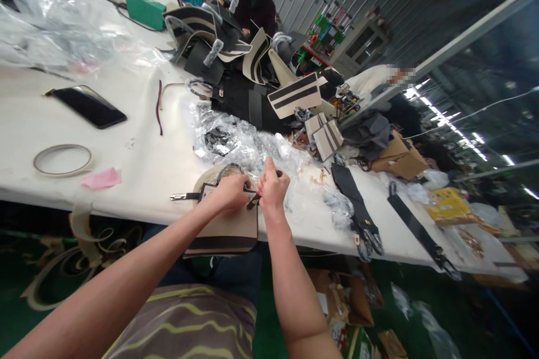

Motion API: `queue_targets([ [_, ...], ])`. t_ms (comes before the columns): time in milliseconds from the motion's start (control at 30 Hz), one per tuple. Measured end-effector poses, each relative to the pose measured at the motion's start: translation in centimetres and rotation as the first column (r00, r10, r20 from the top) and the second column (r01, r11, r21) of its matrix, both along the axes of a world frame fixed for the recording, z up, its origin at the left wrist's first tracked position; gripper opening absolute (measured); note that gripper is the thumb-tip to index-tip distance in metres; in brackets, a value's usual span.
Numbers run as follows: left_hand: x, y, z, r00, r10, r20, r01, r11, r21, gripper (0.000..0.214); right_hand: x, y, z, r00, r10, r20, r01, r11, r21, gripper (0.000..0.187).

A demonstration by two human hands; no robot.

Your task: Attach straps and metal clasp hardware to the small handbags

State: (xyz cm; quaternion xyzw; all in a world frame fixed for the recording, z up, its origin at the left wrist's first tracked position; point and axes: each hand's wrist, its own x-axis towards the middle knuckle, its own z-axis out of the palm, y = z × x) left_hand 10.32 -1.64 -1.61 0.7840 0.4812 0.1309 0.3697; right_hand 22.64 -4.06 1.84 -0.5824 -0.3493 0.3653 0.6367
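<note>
Handbag (227, 230) beneath left hand (231, 193), right hand (273, 185) just beside (at table (147, 168) edge)

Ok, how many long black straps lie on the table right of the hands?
2. One strap lies just right of the right hand; a second strap lies farther right, near the table edge. Others may be hidden under the clutter.

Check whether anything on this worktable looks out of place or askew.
The beige bag under the left hand and right hand hangs half off the near edge of the table. A black strap to the right lies with its buckles at that edge.
</note>
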Motion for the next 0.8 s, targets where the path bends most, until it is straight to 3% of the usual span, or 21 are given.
queue_targets([
  [167,0.3,0.2,0.0,1.0,-0.017,-0.009,0.017,1.0,-0.004,0.049,-0.1,4.4,-0.7,0.995,0.015,-0.095,-0.041,0.961,-0.275,0.066],
  [267,0.1,0.2,0.2,1.0,-0.026,-0.003,0.026,1.0,-0.009,0.05,0.3,4.9,-0.4,0.987,0.062,-0.146,-0.111,0.931,-0.349,0.067],
  [333,-0.1,0.1,0.3,1.0,-0.027,0.01,0.027,1.0,-0.015,0.047,0.6,3.7,0.1,0.988,0.067,-0.139,-0.102,0.96,-0.262,0.07],
  [400,-0.2,0.1,0.3,1.0,-0.02,0.018,0.021,1.0,-0.018,0.045,0.7,1.7,0.4,0.994,0.036,-0.105,-0.045,0.996,-0.083,0.073],
  [500,-0.3,0.1,0.4,1.0,-0.008,0.018,0.008,1.0,-0.02,0.044,0.3,-0.8,0.7,0.999,-0.029,0.021,0.026,0.99,0.14,0.072],
  [633,-0.4,0.0,0.6,0.999,-0.018,0.029,0.018,1.0,-0.022,0.041,-0.9,-2.2,0.5,0.967,-0.043,0.251,0.013,0.993,0.118,0.068],
  [800,-0.6,-0.4,0.6,0.999,-0.015,0.052,0.016,1.0,-0.009,0.037,-1.2,-3.1,-0.3,0.923,0.002,0.386,-0.04,0.995,0.09,0.07],
])
